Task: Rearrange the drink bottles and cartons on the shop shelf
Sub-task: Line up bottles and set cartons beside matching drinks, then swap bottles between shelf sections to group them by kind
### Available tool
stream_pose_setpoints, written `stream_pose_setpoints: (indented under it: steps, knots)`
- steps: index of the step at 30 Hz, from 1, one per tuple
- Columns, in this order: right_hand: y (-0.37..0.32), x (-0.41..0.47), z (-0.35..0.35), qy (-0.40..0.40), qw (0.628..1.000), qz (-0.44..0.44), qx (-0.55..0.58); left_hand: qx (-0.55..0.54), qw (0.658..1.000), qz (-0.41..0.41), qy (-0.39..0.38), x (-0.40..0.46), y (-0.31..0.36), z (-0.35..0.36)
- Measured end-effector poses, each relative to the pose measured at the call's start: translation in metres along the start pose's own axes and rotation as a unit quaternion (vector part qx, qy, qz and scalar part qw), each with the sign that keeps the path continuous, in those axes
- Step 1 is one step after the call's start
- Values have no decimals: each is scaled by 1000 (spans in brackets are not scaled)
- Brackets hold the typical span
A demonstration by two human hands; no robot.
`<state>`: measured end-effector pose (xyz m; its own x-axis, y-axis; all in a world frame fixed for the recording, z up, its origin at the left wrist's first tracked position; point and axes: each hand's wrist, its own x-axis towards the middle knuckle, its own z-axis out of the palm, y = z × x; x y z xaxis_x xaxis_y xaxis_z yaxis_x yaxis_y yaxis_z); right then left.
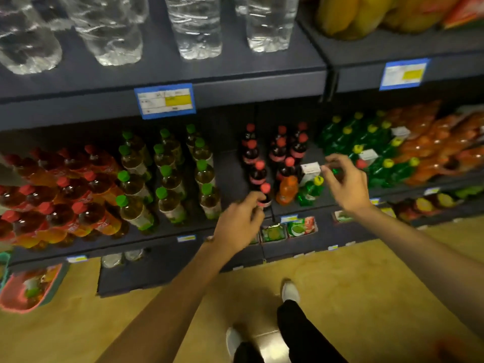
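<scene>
Setting: retail shop, drinks aisle.

Evidence:
- Dark tiered shelving (262,82), several levels, stocked in rows of like goods.
- Blue-bordered price label (165,101) with yellow panel on the shelf edge above the left grip (239,226); a second price label (403,74) above the right grip (343,179); smaller tags on the lower edges.
- Clear water bottles (195,27) on the top level.
- Green-capped bottles (167,176) left of the left grip; red-capped dark bottles (251,153) just beyond it.
- Green bottles with yellow caps (377,153) right of the right grip.
- Small juice cartons (301,226) on the level below the grips.
- Yellow-tan floor (340,279) underfoot.
</scene>
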<state>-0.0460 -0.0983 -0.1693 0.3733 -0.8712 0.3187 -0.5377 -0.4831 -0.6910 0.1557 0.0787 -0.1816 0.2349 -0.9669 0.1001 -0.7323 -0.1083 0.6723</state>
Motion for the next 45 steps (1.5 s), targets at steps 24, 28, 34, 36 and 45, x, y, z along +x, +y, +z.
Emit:
stream_pose_setpoints:
  steps: [24, 28, 34, 36, 45]
  knots:
    - [166, 38, -75, -160, 986, -9, 46, 61, 982, -171, -43, 117, 87, 165]
    - [168, 49, -79, -144, 988, 1, 55, 101, 977, -166, -87, 152, 89, 174]
    - [172, 58, -100, -136, 988, 21, 68, 172, 955, -176, -165, 191, 79, 200]
    - [179, 53, -107, -128, 990, 28, 53, 197, 944, -179, -195, 197, 71, 211]
    - [192, 30, -125, -94, 991, 91, 18, 241, 937, -128, -216, 207, 59, 222]
